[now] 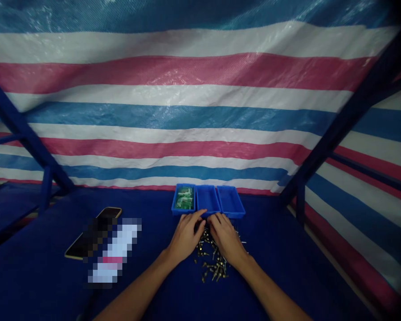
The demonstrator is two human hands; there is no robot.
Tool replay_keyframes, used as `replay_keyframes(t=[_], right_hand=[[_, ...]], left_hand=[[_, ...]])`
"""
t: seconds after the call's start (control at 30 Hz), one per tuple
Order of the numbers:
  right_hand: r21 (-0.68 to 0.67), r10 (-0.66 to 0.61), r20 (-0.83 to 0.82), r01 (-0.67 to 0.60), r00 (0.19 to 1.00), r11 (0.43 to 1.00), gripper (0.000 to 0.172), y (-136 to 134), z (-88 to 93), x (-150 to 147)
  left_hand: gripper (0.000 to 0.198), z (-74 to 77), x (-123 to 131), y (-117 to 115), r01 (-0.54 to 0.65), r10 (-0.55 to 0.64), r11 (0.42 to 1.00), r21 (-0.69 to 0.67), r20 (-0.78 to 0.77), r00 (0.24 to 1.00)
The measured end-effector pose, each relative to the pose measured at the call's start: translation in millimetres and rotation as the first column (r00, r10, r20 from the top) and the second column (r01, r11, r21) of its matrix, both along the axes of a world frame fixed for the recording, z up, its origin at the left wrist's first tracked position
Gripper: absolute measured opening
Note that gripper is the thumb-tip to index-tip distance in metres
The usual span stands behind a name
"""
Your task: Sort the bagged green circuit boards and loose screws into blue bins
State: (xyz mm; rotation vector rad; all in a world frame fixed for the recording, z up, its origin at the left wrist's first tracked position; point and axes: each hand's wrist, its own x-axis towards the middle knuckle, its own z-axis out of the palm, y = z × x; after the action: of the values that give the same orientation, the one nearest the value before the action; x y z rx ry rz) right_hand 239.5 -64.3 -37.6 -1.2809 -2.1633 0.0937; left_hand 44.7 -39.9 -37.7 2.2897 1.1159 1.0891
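Note:
A loose pile of small metal pieces (218, 267), brass-coloured with thin silvery stems, lies on the blue surface between and below my hands; their exact kind is too small to tell. My left hand (187, 234) is at the pile's left edge, index finger stretched towards the front of the middle blue bin (207, 198) and thumb apart. Over the upper right of the pile, my right hand (225, 236) has its fingers bent and close together. Its fingertips are partly hidden, so what they hold, if anything, does not show.
The left blue bin (173, 206) holds green and clear pieces; the right blue bin (231, 199) adjoins the middle one. A dark phone (102, 227) and a pixelated bright patch (115, 254) are at the left. Blue frame bars (334, 129) and striped sheeting (187, 71) enclose the table (287, 258).

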Motion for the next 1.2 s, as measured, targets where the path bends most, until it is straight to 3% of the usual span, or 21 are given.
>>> replay_keyframes(t=[0.2,0.4,0.63,1.2], right_hand=[[-0.005,0.072,-0.247,-0.076,0.966,0.997,0.024,-3,6.1,-2],[0.024,0.098,-0.371,-0.096,0.924,0.995,0.021,-6,12.3,-5],[0.035,0.102,-0.388,-0.096,0.916,0.995,0.017,-7,13.4,-4],[0.032,0.050,-0.393,-0.040,0.918,0.999,0.020,-5,13.0,-5]], left_hand=[[0.037,-0.1,0,0,-0.012,0.012,1.000,0.002,-0.015,1.000],[0.034,3.3,0,-2,-0.021,0.022,1.000,0.019,-0.055,0.998],[0.020,8.0,0,-3,0.017,-0.014,0.999,0.040,-0.088,0.996],[0.027,7.3,0,-2,0.050,-0.050,0.999,-0.001,-0.023,0.998]])
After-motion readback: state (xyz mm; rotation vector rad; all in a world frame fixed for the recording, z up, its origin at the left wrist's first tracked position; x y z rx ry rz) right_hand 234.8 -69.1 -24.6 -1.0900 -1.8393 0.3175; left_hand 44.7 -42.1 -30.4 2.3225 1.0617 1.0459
